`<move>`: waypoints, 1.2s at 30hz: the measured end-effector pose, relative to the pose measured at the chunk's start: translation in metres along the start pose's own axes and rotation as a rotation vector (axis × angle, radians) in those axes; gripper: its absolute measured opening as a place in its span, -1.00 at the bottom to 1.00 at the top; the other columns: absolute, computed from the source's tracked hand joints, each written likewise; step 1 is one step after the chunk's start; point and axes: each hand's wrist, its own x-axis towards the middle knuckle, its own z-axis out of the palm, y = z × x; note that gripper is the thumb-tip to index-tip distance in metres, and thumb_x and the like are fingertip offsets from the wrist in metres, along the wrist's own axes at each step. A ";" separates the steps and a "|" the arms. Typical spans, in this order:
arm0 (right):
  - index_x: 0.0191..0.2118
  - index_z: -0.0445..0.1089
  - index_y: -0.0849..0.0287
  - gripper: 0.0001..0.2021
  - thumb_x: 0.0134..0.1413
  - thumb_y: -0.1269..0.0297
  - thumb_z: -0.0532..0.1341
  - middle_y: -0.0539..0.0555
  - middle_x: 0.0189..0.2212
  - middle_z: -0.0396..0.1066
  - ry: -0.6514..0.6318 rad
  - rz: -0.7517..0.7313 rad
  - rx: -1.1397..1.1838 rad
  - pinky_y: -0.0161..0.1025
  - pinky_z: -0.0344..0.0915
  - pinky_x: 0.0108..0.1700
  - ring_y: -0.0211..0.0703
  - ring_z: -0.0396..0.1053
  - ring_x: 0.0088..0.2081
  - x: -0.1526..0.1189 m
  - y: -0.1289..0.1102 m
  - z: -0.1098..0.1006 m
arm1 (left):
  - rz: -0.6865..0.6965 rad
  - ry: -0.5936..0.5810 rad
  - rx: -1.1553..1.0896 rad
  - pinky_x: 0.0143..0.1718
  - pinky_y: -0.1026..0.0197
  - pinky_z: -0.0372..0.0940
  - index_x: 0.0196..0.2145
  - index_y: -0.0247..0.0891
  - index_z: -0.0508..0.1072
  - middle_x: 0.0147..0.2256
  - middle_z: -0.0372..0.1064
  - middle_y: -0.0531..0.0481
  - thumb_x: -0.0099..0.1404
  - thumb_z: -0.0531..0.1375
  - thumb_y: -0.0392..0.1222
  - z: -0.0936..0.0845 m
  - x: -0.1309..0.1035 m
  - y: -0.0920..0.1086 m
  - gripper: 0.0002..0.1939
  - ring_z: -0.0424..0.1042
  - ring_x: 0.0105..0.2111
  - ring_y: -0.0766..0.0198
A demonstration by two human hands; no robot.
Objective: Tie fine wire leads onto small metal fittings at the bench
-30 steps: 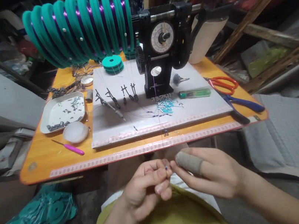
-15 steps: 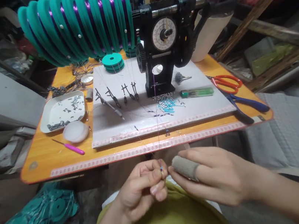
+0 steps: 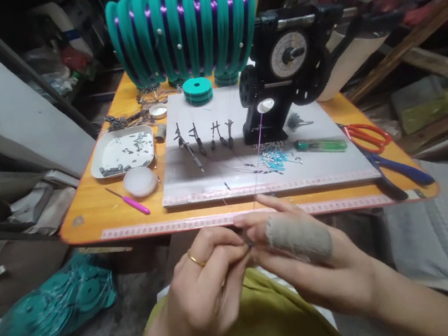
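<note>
Purple thread (image 3: 258,165) pinched where both hands' fingers (image 3: 236,251) meet (taut).

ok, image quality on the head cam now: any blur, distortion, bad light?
Head view: wide-lens bowing bends the orange wooden table edge; corners fall dark; top right clutter is smeared. White work board is evenly lit, with a soft shadow under the black dial winding machine. Left hand and right hand are slightly soft; the thin purple thread stays legible.
</note>
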 end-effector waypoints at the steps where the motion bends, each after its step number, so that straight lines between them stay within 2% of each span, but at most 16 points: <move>1: -0.11 0.45 0.09 -0.82 0.27 0.45 0.15 0.08 -0.09 0.49 -0.033 0.021 0.031 0.02 0.43 0.12 -0.06 0.48 -0.07 0.006 0.001 0.002 | 0.015 0.013 0.016 -0.21 0.31 0.43 -0.23 -0.25 0.41 -0.28 0.42 -0.06 0.23 0.21 -0.54 -0.004 0.001 -0.001 -0.76 0.50 -0.26 0.28; 4: -0.05 0.43 0.13 -0.72 0.26 0.53 0.07 0.15 -0.14 0.44 -0.077 0.040 0.030 -0.12 0.51 -0.11 -0.08 0.47 -0.17 0.026 0.001 0.005 | 0.056 0.046 0.081 -0.17 0.32 0.43 -0.22 -0.25 0.42 -0.26 0.40 -0.05 0.24 0.22 -0.53 -0.014 0.003 -0.005 -0.76 0.49 -0.26 0.29; 7: -0.11 0.42 0.21 -0.77 0.25 0.52 0.06 0.21 -0.18 0.36 -0.086 0.079 0.014 -0.23 0.45 -0.30 -0.08 0.43 -0.23 0.044 -0.002 0.004 | 0.113 0.015 0.144 -0.19 0.31 0.45 -0.20 -0.25 0.42 -0.24 0.43 -0.07 0.27 0.20 -0.51 -0.022 0.005 -0.012 -0.78 0.50 -0.26 0.27; 11: -0.22 0.38 0.20 -0.80 0.22 0.55 0.05 0.07 -0.36 0.25 -0.108 0.123 0.004 -0.32 0.29 -0.42 -0.22 0.30 -0.42 0.059 -0.007 0.001 | 0.249 -0.032 0.235 -0.25 0.22 0.47 -0.19 -0.29 0.44 -0.24 0.50 -0.14 0.29 0.17 -0.49 -0.028 0.007 -0.021 -0.81 0.54 -0.31 0.20; 17: -0.26 0.39 0.21 -0.81 0.17 0.61 0.10 0.00 -0.40 0.18 -0.105 0.139 0.049 -0.37 0.19 -0.44 -0.28 0.22 -0.45 0.066 -0.006 -0.005 | 0.282 -0.146 0.057 -0.36 0.21 0.47 0.07 -0.36 0.37 -0.35 0.58 -0.17 0.36 0.06 -0.43 -0.036 0.020 -0.022 -0.65 0.57 -0.42 0.19; 20: -0.25 0.41 0.23 -0.82 0.16 0.61 0.13 0.00 -0.41 0.22 -0.090 0.156 0.077 -0.37 0.23 -0.41 -0.29 0.25 -0.43 0.066 -0.004 -0.005 | 0.400 -0.142 0.089 -0.34 0.18 0.49 0.01 -0.41 0.42 -0.34 0.60 -0.26 0.36 0.03 -0.45 -0.039 0.028 -0.023 -0.68 0.61 -0.39 0.11; 23: -0.23 0.42 0.24 -0.84 0.21 0.58 0.13 0.05 -0.39 0.29 -0.034 0.145 0.066 -0.34 0.29 -0.39 -0.26 0.31 -0.41 0.063 -0.002 -0.003 | 0.491 -0.116 0.181 -0.28 0.12 0.50 -0.09 -0.34 0.47 -0.26 0.60 -0.28 0.33 0.05 -0.47 -0.040 0.029 -0.027 -0.71 0.62 -0.32 0.05; 25: -0.17 0.40 0.25 -0.85 0.24 0.56 0.13 0.12 -0.33 0.37 0.000 0.124 0.050 -0.29 0.37 -0.33 -0.19 0.38 -0.34 0.061 -0.002 -0.002 | 0.446 -0.110 0.202 -0.22 0.14 0.50 -0.11 -0.30 0.48 -0.19 0.59 -0.27 0.31 0.10 -0.46 -0.041 0.025 -0.031 -0.74 0.61 -0.25 0.08; 27: -0.10 0.38 0.25 -0.84 0.25 0.54 0.14 0.17 -0.26 0.41 -0.018 0.119 0.035 -0.23 0.43 -0.28 -0.12 0.42 -0.26 0.059 -0.003 0.000 | 0.330 -0.078 0.209 -0.19 0.21 0.48 -0.12 -0.28 0.46 -0.18 0.57 -0.23 0.29 0.15 -0.46 -0.041 0.019 -0.033 -0.76 0.59 -0.22 0.15; 31: -0.13 0.41 0.24 -0.85 0.24 0.51 0.15 0.19 -0.27 0.43 -0.041 0.096 0.033 -0.21 0.47 -0.31 -0.10 0.46 -0.28 0.053 -0.002 0.004 | 0.198 -0.042 0.206 -0.20 0.28 0.46 -0.15 -0.26 0.42 -0.24 0.53 -0.13 0.28 0.19 -0.48 -0.038 0.013 -0.031 -0.78 0.56 -0.24 0.23; 36: -0.12 0.41 0.23 -0.84 0.22 0.52 0.18 0.19 -0.26 0.45 0.028 0.019 0.037 -0.22 0.51 -0.22 -0.09 0.49 -0.22 0.045 0.006 0.010 | 0.029 -0.051 -0.001 -0.19 0.30 0.43 -0.27 -0.27 0.42 -0.28 0.46 -0.09 0.28 0.19 -0.50 -0.038 0.020 -0.025 -0.83 0.50 -0.23 0.28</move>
